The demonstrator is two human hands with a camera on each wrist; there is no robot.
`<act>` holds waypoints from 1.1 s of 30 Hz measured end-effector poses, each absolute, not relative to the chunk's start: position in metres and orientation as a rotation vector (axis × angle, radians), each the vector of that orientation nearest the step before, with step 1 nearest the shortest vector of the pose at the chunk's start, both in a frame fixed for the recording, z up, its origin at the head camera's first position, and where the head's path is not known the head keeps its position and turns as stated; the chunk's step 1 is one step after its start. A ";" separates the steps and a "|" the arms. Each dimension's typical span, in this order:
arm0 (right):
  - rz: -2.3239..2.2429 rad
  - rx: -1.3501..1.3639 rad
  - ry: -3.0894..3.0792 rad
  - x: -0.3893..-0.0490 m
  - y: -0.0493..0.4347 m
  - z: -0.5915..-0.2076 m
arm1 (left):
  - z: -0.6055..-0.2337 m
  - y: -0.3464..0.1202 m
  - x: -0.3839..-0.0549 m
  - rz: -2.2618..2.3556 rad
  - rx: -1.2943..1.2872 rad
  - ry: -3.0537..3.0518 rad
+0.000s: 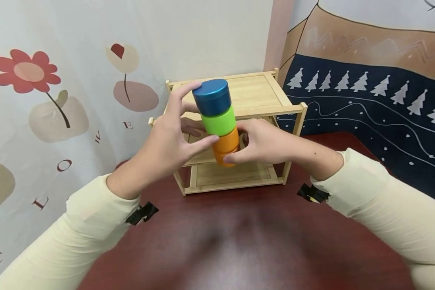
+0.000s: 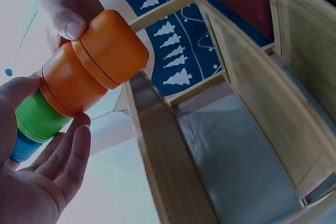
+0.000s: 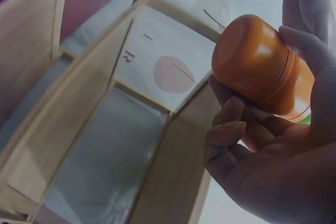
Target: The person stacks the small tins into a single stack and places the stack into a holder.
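Observation:
A column of stacked round jars is held up tilted in front of the wooden rack. It has a blue section at the top, a green section below it, and an orange section at the bottom. My left hand grips the upper part, fingers around the blue and green and thumb near the green-orange seam. From the other side, my right hand holds the orange part between thumb and fingers. The right wrist view shows the orange end close up, with a seam around it.
A light wooden rack with several levels stands behind the hands on a dark red table. A pale cloth with printed flowers hangs at the left. On the right, a navy cloth with white trees hangs behind the table.

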State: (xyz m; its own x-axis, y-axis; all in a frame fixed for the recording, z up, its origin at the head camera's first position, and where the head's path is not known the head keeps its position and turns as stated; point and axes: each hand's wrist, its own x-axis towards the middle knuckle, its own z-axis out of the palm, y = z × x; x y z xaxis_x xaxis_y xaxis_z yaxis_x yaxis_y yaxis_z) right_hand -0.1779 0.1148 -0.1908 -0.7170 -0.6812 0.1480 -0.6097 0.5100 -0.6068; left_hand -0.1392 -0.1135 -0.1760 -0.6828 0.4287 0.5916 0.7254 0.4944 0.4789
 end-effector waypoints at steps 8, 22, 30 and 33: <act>-1.040 -1.142 2.618 -0.190 0.111 -0.170 | -0.153 -0.117 -0.152 -1.005 -0.910 -2.390; -1.034 -1.099 2.661 -0.209 0.110 -0.151 | -0.125 -0.117 -0.174 -0.927 -0.900 -2.474; -1.010 -1.106 2.686 -0.223 0.109 -0.146 | -0.121 -0.114 -0.184 -0.925 -0.894 -2.487; -1.015 -1.104 2.689 -0.228 0.109 -0.145 | -0.119 -0.112 -0.188 -0.931 -0.874 -2.500</act>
